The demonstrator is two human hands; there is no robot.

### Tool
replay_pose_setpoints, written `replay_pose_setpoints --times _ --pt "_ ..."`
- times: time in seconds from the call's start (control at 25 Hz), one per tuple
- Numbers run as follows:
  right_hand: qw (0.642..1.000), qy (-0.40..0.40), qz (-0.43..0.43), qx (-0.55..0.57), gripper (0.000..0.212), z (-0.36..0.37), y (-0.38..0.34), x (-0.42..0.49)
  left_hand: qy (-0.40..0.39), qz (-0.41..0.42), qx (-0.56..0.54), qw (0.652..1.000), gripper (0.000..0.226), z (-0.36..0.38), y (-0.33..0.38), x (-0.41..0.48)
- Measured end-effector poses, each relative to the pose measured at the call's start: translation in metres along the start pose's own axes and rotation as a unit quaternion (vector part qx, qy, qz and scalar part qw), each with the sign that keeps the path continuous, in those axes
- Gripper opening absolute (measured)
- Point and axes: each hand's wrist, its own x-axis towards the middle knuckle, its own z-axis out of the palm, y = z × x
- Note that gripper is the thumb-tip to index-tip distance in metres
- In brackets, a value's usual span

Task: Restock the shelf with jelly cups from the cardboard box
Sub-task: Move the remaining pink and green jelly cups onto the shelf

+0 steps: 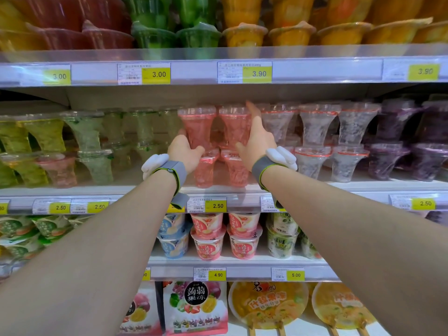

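Jelly cups (197, 127) gripped: left hand (185, 151), right hand (257, 144).

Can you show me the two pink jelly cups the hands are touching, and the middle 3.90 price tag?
left pink jelly cup (196, 124): head view, clear side wall.
right pink jelly cup (234, 126): head view, side wall.
3.90 price tag (257, 73): head view, yellow part.
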Motion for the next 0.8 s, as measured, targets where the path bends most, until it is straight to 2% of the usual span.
replay_pose_setpoints --times 0.16,0.36,0.56,0.72,0.8 --pt "1.0 0.001 -0.003 -0.003 0.089 -0.001 0.0 0.0 -0.019 0.008 -0.004 1.0 0.026 -0.001 -0.002 -0.001" --pt "1.0 0.009 0.006 -0.013 0.089 0.003 -0.002 -0.001 -0.043 0.004 0.003 0.999 0.036 -0.006 -0.002 0.0" --pt "1.0 0.011 0.002 -0.018 0.092 0.0 -0.004 -0.006 -0.046 0.012 -0.001 0.999 0.025 -0.009 0.002 -0.002" --pt "1.0 0.009 0.004 -0.027 0.091 -0.007 -0.003 -0.015 -0.051 0.005 0.003 0.999 0.031 -0.011 -0.002 -0.006" --pt "0.999 0.021 -0.006 -0.03 0.09 -0.006 -0.002 -0.016 -0.056 0.01 -0.023 0.998 0.052 -0.012 -0.004 -0.012"
